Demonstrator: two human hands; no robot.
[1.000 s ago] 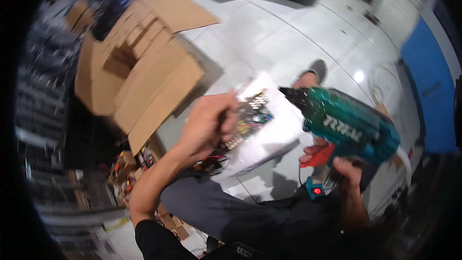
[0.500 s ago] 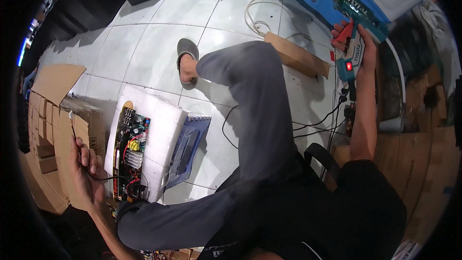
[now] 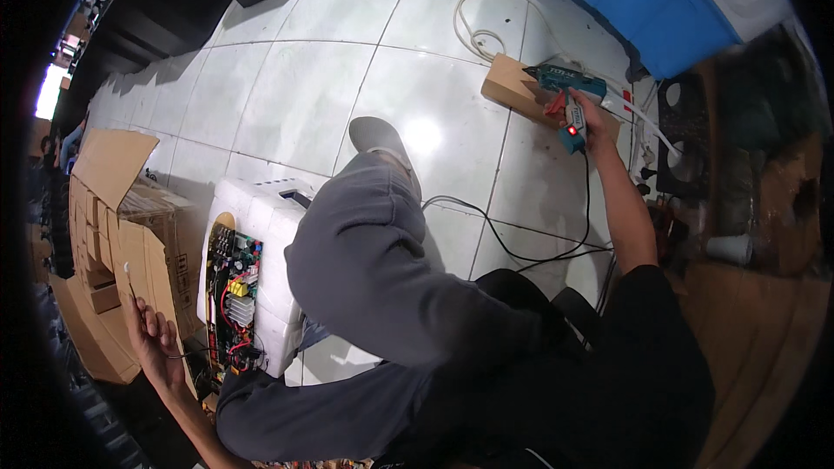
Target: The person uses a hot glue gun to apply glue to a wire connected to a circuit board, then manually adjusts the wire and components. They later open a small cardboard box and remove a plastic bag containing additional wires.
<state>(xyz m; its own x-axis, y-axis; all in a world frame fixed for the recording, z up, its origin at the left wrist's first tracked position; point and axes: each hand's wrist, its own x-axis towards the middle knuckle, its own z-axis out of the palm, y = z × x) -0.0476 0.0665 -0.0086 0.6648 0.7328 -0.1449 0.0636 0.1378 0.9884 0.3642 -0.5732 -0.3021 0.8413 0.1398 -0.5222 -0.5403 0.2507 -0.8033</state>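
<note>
Two bare hands work far apart over a white tiled floor point(image 3: 287, 95), seen from above a seated person in grey trousers and a dark shirt. The right hand point(image 3: 584, 115), arm stretched forward, has its fingers wrapped shut around the grip of a teal glue gun point(image 3: 566, 87), a red light glowing near the base of the grip; the gun's nose lies on a bare wooden block point(image 3: 512, 87) on the floor, just below a blue bin point(image 3: 643, 0), with a black cord point(image 3: 556, 243) trailing back toward the knee and a white cable point(image 3: 473, 30) coiled nearby. The left hand point(image 3: 152, 339), low at the person's left, has loosely curled fingers pinching a thin black wire point(image 3: 195, 353) that runs to a green circuit board point(image 3: 233, 295). That board rests on the near edge of a white foam block point(image 3: 261, 208) beside the left knee, close to flattened cardboard boxes point(image 3: 130, 243).
</note>
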